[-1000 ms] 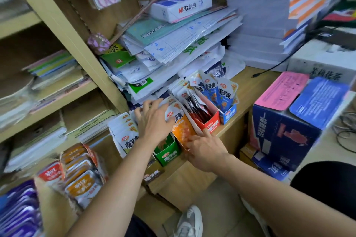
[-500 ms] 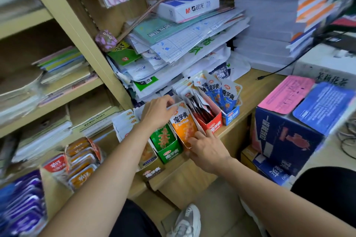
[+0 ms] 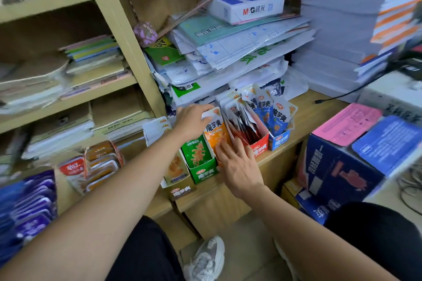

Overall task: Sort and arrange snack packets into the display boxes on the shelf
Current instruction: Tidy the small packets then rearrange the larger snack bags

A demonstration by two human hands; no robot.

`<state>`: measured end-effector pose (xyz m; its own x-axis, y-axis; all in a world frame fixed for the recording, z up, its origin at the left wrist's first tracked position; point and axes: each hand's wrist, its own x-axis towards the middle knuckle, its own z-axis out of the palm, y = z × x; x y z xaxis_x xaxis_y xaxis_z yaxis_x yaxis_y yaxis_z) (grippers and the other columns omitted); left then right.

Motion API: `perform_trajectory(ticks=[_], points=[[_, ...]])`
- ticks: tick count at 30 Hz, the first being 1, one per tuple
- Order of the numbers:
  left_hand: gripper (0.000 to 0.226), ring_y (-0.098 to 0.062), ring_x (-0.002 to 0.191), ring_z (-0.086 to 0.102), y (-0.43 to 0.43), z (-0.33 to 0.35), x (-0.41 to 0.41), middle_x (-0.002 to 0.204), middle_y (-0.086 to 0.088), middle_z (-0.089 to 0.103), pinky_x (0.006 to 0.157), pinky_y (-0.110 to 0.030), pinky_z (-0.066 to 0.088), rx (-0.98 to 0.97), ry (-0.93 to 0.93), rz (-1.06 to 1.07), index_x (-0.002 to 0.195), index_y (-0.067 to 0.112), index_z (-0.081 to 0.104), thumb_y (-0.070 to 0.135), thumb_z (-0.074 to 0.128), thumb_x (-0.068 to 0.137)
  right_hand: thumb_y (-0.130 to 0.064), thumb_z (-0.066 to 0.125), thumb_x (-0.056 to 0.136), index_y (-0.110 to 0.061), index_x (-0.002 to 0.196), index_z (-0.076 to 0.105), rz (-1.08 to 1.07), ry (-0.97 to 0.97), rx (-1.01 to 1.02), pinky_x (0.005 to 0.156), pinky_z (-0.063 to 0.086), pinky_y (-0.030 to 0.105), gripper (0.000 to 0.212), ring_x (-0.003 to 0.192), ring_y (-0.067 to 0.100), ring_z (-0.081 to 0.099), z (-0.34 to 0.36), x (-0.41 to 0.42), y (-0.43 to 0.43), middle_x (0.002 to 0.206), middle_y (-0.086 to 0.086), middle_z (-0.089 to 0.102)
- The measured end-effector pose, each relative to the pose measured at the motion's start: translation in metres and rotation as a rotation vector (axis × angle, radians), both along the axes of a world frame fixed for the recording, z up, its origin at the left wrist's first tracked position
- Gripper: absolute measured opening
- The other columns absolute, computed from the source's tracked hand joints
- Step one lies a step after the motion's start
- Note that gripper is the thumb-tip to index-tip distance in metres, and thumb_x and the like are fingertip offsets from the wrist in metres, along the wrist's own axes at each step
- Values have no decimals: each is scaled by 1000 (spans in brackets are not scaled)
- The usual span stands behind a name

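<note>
On the shelf [image 3: 303, 107], display boxes [image 3: 203, 172] looked mostly filled; left hand [image 3: 191, 121] gripped orange packets [image 3: 213, 131], right hand [image 3: 239, 163] pressed them flat-fingered; white packets [image 3: 156, 129] lay unsorted.

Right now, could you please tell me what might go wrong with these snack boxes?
The left hand grips the orange packets while the right hand presses them; they could crumple. The brown box sits at the shelf edge and might get knocked off.

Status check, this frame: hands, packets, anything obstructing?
Left hand grips orange packets at top. Right hand flat, pressing their front. Green box and red box crowd either side.
</note>
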<state>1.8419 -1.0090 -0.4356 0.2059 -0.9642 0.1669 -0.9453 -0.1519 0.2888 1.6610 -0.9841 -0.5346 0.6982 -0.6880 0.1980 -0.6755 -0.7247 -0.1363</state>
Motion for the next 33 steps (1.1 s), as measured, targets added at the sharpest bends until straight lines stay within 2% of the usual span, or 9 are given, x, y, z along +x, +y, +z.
perform_trajectory(ticks=[3, 6, 9, 13, 18, 22, 25, 30, 33], points=[[43, -24, 129, 54, 4, 0, 6, 139, 1, 61, 97, -33, 25, -104, 17, 3, 142, 28, 55, 18, 57, 101, -42, 44, 102, -18, 153, 28, 5, 35, -13, 119, 20, 54, 59, 152, 38, 9, 5, 4, -1, 162, 5, 26], [39, -25, 124, 54, 11, 0, 12, 137, 1, 61, 97, -39, 29, -199, -45, 22, 136, 27, 61, 14, 58, 99, -37, 61, 94, -17, 142, 44, -7, -10, -26, 115, 30, 54, 55, 147, 39, 25, 11, 2, 2, 152, 7, 41], [39, -21, 130, 47, 18, -4, 20, 144, 5, 57, 99, -37, 26, -172, -122, 75, 139, 25, 59, 20, 57, 101, -10, 69, 84, -14, 115, 65, -25, -96, -58, 98, 47, 49, 32, 123, 38, 48, 9, -5, 4, 124, 8, 62], [43, -17, 140, 35, 23, -10, 29, 158, 11, 39, 104, -37, 20, -39, -141, 49, 146, 27, 52, 28, 52, 103, 6, 77, 69, -13, 105, 74, -20, -158, -111, 75, 57, 38, 41, 94, 29, 60, 1, -14, -1, 102, 5, 73], [46, -16, 141, 35, 21, -8, 31, 157, 11, 41, 96, -33, 20, -36, -118, 53, 150, 27, 47, 22, 50, 104, 3, 84, 61, -12, 104, 75, 14, -178, -174, 72, 55, 33, 47, 81, 25, 63, 8, -10, -2, 106, 3, 74], [47, -16, 140, 35, 20, -3, 34, 156, 10, 43, 100, -35, 21, 7, -101, 47, 151, 29, 44, 22, 49, 105, 1, 67, 85, -11, 131, 62, 37, -150, -85, 91, 50, 39, 47, 105, 31, 56, 7, -9, -3, 133, 5, 64], [49, -17, 141, 35, 25, -1, 37, 157, 11, 41, 101, -36, 22, -9, -77, 44, 151, 29, 44, 22, 51, 104, -2, 63, 88, -16, 135, 55, 34, -137, -61, 93, 50, 40, 50, 110, 30, 52, 4, -10, -3, 138, 2, 59], [37, -13, 112, 56, 57, 10, 17, 116, 15, 70, 97, -34, 35, -292, 144, 87, 133, 27, 65, 17, 61, 98, -14, 72, 85, -15, 105, 70, -1, -411, -109, 72, 54, 43, 19, 89, 28, 57, 26, -21, 0, 100, 2, 70], [30, -6, 100, 62, 80, 11, -11, 94, 23, 70, 100, -38, 47, -344, 291, 46, 123, 26, 70, 19, 67, 94, -19, 72, 88, -15, 95, 71, -111, -685, -18, 80, 54, 41, 8, 96, 26, 61, 56, -38, -3, 95, -1, 69]])
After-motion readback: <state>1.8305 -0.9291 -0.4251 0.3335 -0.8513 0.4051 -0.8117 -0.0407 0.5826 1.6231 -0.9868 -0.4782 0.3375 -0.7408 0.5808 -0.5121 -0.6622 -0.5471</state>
